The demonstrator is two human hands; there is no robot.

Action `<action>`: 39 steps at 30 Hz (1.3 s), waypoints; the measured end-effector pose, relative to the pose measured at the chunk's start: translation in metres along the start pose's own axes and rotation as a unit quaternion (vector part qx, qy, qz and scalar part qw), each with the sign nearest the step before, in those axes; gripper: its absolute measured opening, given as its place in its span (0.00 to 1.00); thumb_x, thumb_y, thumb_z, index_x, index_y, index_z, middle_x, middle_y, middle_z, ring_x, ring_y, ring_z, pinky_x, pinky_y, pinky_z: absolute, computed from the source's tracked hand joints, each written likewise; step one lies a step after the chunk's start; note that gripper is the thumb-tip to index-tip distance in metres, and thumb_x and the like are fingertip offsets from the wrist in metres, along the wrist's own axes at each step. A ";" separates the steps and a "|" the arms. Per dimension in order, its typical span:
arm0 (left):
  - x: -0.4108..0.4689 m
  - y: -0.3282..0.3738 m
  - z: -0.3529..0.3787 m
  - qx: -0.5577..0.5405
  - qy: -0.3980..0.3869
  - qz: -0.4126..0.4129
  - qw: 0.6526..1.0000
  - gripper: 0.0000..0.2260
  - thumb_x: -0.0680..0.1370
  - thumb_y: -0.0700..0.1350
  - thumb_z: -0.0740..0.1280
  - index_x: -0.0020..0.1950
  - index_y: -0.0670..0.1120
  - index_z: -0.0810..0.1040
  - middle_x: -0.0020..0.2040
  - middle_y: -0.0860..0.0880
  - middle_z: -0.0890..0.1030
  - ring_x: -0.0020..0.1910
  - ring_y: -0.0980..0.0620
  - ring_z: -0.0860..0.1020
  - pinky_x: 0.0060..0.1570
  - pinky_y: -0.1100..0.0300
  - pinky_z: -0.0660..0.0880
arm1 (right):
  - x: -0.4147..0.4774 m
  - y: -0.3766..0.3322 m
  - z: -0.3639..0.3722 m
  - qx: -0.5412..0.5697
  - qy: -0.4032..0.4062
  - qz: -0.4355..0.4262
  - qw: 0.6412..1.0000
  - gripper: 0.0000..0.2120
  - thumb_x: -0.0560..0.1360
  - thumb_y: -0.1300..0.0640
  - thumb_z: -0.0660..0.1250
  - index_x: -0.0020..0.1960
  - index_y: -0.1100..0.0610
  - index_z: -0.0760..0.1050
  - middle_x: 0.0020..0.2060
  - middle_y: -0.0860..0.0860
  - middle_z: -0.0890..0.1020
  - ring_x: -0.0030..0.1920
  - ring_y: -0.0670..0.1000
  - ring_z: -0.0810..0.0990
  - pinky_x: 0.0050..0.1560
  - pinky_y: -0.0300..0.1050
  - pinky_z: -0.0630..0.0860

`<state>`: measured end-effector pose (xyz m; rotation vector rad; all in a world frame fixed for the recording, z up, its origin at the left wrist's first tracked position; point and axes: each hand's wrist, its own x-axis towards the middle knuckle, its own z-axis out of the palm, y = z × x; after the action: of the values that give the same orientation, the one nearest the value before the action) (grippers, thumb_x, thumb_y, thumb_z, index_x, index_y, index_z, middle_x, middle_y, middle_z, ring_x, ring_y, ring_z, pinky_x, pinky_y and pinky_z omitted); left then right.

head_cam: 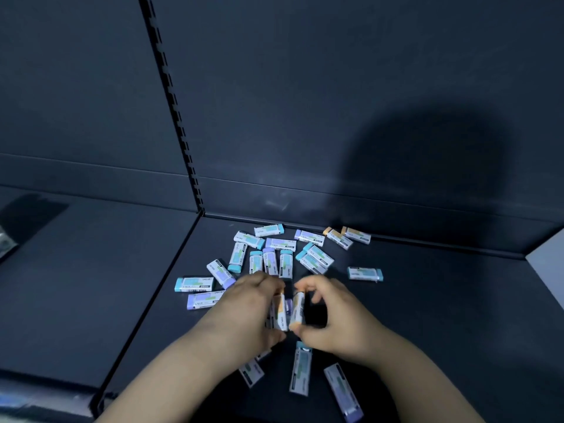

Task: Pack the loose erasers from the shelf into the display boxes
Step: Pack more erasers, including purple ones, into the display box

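Several loose erasers (276, 253) in white sleeves with teal, purple or orange ends lie scattered on the dark shelf (442, 300). My left hand (244, 309) grips a small bundle of erasers (280, 312) stood on edge. My right hand (329, 315) pinches one orange-ended eraser (297, 309) right beside that bundle. More erasers (300, 372) lie under and in front of my wrists. No display box is in view.
The shelf's back panel rises just behind the pile, with a slotted upright post (174, 111) on the left. A neighbouring shelf board (76, 285) lies to the left. A pale panel edge (549, 264) shows at the far right.
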<state>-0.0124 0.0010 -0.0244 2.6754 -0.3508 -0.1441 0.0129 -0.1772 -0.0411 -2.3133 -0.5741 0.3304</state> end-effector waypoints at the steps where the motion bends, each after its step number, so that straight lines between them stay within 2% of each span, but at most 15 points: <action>1: 0.001 -0.001 0.000 0.003 -0.007 -0.008 1.000 0.33 0.70 0.51 0.73 0.71 0.51 0.63 0.66 0.54 0.66 0.67 0.56 0.63 0.64 0.68 0.61 | 0.000 0.000 0.003 0.000 -0.003 0.008 1.000 0.27 0.66 0.49 0.72 0.61 0.42 0.65 0.50 0.41 0.67 0.54 0.39 0.68 0.54 0.30 0.65; 4: 0.001 -0.002 0.002 0.010 -0.034 -0.026 0.999 0.34 0.70 0.51 0.73 0.72 0.51 0.61 0.68 0.54 0.65 0.68 0.54 0.62 0.66 0.63 0.61 | 0.000 0.003 0.006 -0.033 -0.012 0.010 0.999 0.27 0.67 0.51 0.70 0.62 0.44 0.64 0.51 0.44 0.66 0.59 0.45 0.66 0.59 0.38 0.65; 7: 0.001 -0.003 0.003 0.017 -0.053 -0.032 0.998 0.37 0.70 0.52 0.73 0.75 0.51 0.57 0.71 0.55 0.61 0.71 0.54 0.59 0.70 0.61 0.59 | 0.000 0.004 0.000 -0.088 -0.013 -0.006 0.996 0.30 0.67 0.49 0.70 0.66 0.47 0.63 0.57 0.44 0.68 0.63 0.45 0.62 0.60 0.36 0.60; 10: 0.004 -0.002 0.004 0.045 -0.064 -0.036 0.996 0.39 0.70 0.56 0.72 0.75 0.51 0.57 0.70 0.54 0.60 0.70 0.53 0.58 0.70 0.61 0.57 | 0.005 0.004 -0.006 -0.141 -0.030 -0.011 0.989 0.37 0.66 0.43 0.71 0.70 0.49 0.59 0.63 0.44 0.66 0.64 0.46 0.60 0.62 0.37 0.57; 16: 0.009 0.000 0.003 0.067 -0.054 -0.026 0.996 0.33 0.70 0.56 0.71 0.71 0.53 0.63 0.66 0.53 0.64 0.67 0.53 0.61 0.67 0.62 0.60 | 0.017 0.001 -0.010 -0.162 -0.067 0.034 0.984 0.36 0.65 0.36 0.69 0.67 0.49 0.65 0.60 0.47 0.68 0.62 0.49 0.63 0.63 0.40 0.63; 19: 0.008 -0.002 0.005 0.071 -0.039 -0.008 0.997 0.29 0.71 0.55 0.69 0.70 0.53 0.64 0.65 0.53 0.65 0.66 0.53 0.62 0.66 0.62 0.61 | 0.020 -0.004 -0.005 -0.197 -0.060 0.058 0.977 0.35 0.63 0.32 0.67 0.62 0.52 0.69 0.56 0.49 0.70 0.60 0.52 0.65 0.59 0.42 0.64; 22: 0.006 -0.008 0.003 0.067 -0.019 0.008 0.998 0.29 0.70 0.55 0.70 0.69 0.52 0.65 0.64 0.53 0.66 0.65 0.53 0.63 0.65 0.61 0.62 | 0.020 -0.015 -0.003 -0.202 -0.040 0.072 0.976 0.30 0.64 0.37 0.70 0.60 0.52 0.69 0.54 0.50 0.70 0.58 0.52 0.66 0.56 0.41 0.64; 27: -0.001 -0.029 -0.019 0.056 0.034 0.053 0.996 0.31 0.70 0.57 0.70 0.70 0.54 0.64 0.64 0.54 0.66 0.65 0.54 0.63 0.64 0.63 0.61 | 0.022 -0.052 0.004 -0.134 0.005 0.034 0.990 0.27 0.66 0.51 0.71 0.62 0.47 0.66 0.57 0.47 0.66 0.59 0.47 0.61 0.58 0.39 0.62; 31: -0.011 -0.063 -0.047 0.122 0.049 0.088 0.987 0.33 0.72 0.58 0.68 0.73 0.54 0.60 0.66 0.55 0.64 0.66 0.52 0.63 0.65 0.60 0.61 | 0.035 -0.087 0.031 -0.167 0.080 0.017 0.983 0.29 0.67 0.53 0.69 0.66 0.47 0.64 0.58 0.45 0.66 0.60 0.47 0.61 0.61 0.36 0.59; 33: -0.016 -0.076 -0.055 0.142 0.081 0.102 0.981 0.34 0.66 0.58 0.74 0.69 0.50 0.68 0.61 0.52 0.71 0.61 0.49 0.71 0.60 0.56 0.68 | 0.039 -0.097 0.041 -0.187 0.102 0.012 0.977 0.30 0.68 0.52 0.70 0.68 0.48 0.63 0.60 0.45 0.66 0.61 0.47 0.60 0.61 0.34 0.57; 35: -0.022 -0.106 -0.063 0.146 0.095 0.111 0.978 0.35 0.57 0.59 0.79 0.60 0.48 0.78 0.52 0.52 0.78 0.49 0.49 0.78 0.47 0.57 0.75 | 0.046 -0.114 0.060 -0.203 0.125 0.014 0.971 0.31 0.68 0.51 0.71 0.68 0.48 0.63 0.61 0.45 0.66 0.61 0.47 0.61 0.62 0.36 0.58; 37: -0.027 -0.131 -0.069 0.156 0.104 0.119 0.975 0.34 0.53 0.60 0.80 0.55 0.47 0.80 0.47 0.52 0.79 0.43 0.51 0.79 0.40 0.59 0.76 | 0.052 -0.131 0.081 -0.204 0.150 0.023 0.967 0.30 0.67 0.51 0.71 0.67 0.48 0.66 0.60 0.46 0.68 0.60 0.48 0.63 0.62 0.39 0.61; 39: -0.034 -0.148 -0.075 0.160 0.101 0.138 0.972 0.35 0.51 0.59 0.80 0.53 0.46 0.81 0.45 0.51 0.80 0.41 0.50 0.79 0.38 0.58 0.76 | 0.055 -0.143 0.099 -0.203 0.169 0.035 0.964 0.29 0.66 0.52 0.71 0.66 0.50 0.68 0.59 0.47 0.70 0.60 0.50 0.65 0.63 0.41 0.63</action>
<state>-0.0008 0.1701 -0.0201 2.8821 -0.7272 0.2907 -0.0216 0.0001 -0.0142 -2.7075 -0.4148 -0.1690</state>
